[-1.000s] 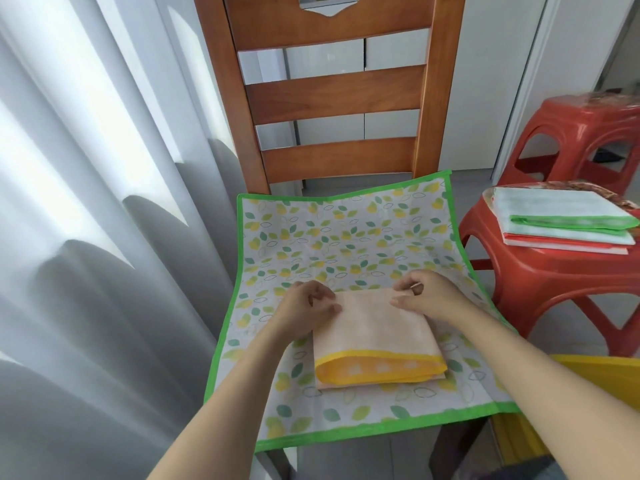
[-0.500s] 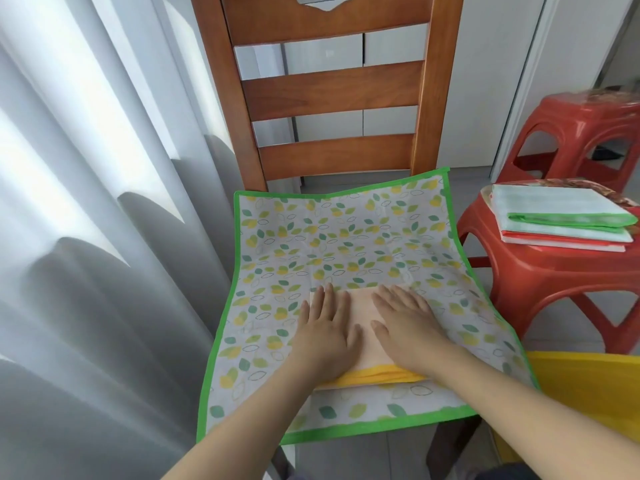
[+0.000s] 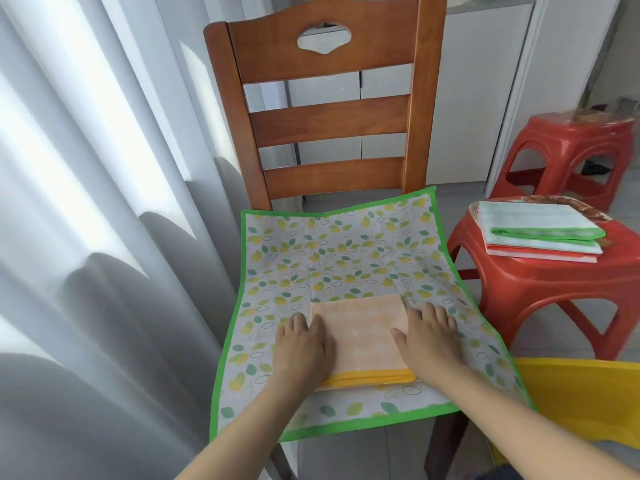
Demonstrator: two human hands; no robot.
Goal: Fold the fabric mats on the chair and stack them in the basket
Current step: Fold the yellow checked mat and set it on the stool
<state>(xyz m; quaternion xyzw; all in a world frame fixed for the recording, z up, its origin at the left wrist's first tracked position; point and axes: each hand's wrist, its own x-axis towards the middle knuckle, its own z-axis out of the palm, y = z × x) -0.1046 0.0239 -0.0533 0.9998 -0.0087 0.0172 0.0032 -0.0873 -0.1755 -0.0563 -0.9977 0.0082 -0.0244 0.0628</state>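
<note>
A folded orange mat with a yellow edge [image 3: 362,332] lies on a spread leaf-print mat with a green border [image 3: 343,258], which covers the seat of a wooden chair [image 3: 329,123]. My left hand [image 3: 304,344] lies flat on the folded mat's left side, fingers apart. My right hand [image 3: 427,337] presses flat on its right side. Neither hand grips anything. To the right, a stack of folded mats, green-edged on top [image 3: 536,230], rests on a woven basket [image 3: 588,211] on a red stool [image 3: 554,282].
Grey-white curtains [image 3: 104,237] hang close along the chair's left side. A second red stool [image 3: 571,150] stands behind the first. Something yellow [image 3: 581,396] lies low at the right, beside the chair's front corner. White cabinet doors [image 3: 478,98] are behind the chair.
Both hands went from pinching the folded mat's far edge to lying flat on it, then slid apart toward its left and right sides. The view tilted up.
</note>
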